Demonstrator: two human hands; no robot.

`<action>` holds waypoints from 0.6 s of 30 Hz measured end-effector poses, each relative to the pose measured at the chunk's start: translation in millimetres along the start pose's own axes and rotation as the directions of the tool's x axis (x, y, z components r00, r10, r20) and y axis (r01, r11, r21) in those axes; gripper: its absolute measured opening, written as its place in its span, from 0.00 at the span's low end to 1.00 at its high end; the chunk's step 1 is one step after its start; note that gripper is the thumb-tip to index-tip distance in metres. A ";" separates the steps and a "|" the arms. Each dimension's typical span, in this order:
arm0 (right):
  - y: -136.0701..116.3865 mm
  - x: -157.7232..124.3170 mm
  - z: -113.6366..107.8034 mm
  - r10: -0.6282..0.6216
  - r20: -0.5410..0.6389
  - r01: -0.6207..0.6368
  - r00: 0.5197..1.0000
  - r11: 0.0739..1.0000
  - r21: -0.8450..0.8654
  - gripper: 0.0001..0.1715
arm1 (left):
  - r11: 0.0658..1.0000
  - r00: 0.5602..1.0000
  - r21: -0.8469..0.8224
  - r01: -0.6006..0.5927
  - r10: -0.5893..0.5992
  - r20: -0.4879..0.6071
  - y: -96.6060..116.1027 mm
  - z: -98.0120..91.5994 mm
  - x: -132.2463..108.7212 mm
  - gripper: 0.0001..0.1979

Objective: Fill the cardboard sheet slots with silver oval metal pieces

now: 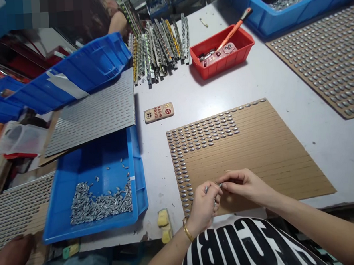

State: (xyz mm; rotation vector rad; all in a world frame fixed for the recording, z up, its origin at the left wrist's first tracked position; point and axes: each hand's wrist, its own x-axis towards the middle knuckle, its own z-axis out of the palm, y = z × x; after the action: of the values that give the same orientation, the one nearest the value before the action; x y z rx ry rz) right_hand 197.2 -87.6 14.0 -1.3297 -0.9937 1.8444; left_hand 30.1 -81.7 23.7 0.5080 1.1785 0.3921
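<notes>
A brown slotted cardboard sheet lies in front of me, with rows of small silver oval pieces set into its top left and down its left edge. My left hand is closed around several small silver pieces over the sheet's near edge. My right hand pinches one small piece at its fingertips, touching the left hand's fingers. A blue bin at my left holds a heap of loose silver pieces.
A filled grey sheet rests across the blue bin's far rim. A red tray with a phone and an orange-handled tool stands at the back. Another filled cardboard sheet lies right. Metal strips are stacked behind. Someone's hand shows lower left.
</notes>
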 end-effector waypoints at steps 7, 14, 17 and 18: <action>1.9 2.0 1.2 0.054 0.065 -0.062 0.996 0.990 0.129 0.19 | 1.000 0.997 -0.010 -0.005 0.005 0.077 0.4 -2.4 -4.1 0.10; -2.4 -0.3 5.4 -0.037 0.043 0.041 0.998 0.996 -0.079 0.19 | 0.999 0.998 -0.015 -0.039 0.040 0.051 3.6 -6.0 -11.5 0.08; -7.0 -4.6 9.5 -0.091 0.085 0.108 0.992 0.969 -0.222 0.19 | 0.998 0.999 -0.046 -0.046 0.047 0.023 2.2 -8.3 -17.1 0.07; -6.4 -5.1 10.0 -0.107 0.103 0.130 0.989 0.960 -0.249 0.20 | 0.997 0.999 -0.057 -0.045 0.046 0.015 1.1 -9.6 -18.8 0.07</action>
State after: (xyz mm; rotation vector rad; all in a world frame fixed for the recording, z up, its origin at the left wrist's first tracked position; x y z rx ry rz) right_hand 189.4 -90.7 23.9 -1.3114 -1.3663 1.7413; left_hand 14.7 -89.4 35.9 0.4883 1.1386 0.4585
